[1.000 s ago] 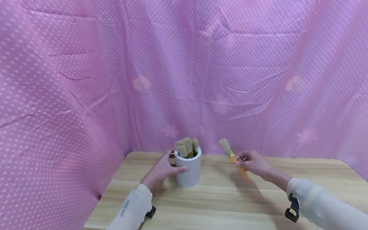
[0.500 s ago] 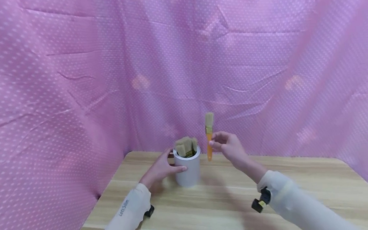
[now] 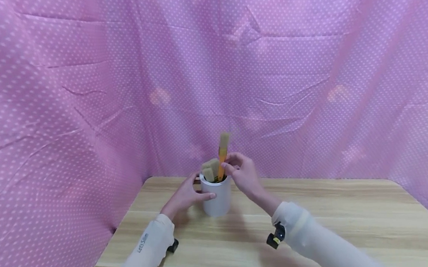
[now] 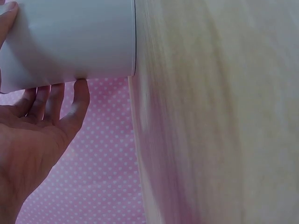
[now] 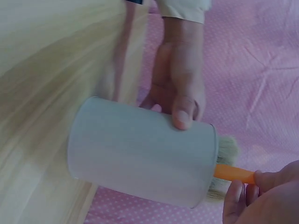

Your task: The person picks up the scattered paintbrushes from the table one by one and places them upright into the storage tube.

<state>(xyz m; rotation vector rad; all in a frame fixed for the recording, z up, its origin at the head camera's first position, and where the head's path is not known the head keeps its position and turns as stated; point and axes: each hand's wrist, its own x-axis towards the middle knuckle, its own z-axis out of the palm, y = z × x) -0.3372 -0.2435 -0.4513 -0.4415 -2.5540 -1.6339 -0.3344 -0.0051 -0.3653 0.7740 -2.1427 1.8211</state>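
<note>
A white cylindrical container [image 3: 217,200] stands upright on the wooden table, with several brush heads [image 3: 209,172] poking out of its mouth, bristles up. My left hand [image 3: 184,198] holds it from the left, thumb on the near side; in the left wrist view the other fingers [image 4: 80,95] touch its wall. My right hand [image 3: 244,176] pinches the orange handle of a paintbrush [image 3: 223,149], bristles upward. The handle's lower end is inside the container's mouth, as the right wrist view shows with the orange handle [image 5: 231,173] at the rim. The handle's tip is hidden inside.
The light wooden table [image 3: 317,225] spreads to the right and front of the container. Pink dotted cloth [image 3: 270,84] hangs behind and at the left side, close to the table's edges.
My right hand has carried the paintbrush leftward from the table's right side, lifting and turning it upright, then lowered its handle into the container's mouth. The left hand has stayed on the container.
</note>
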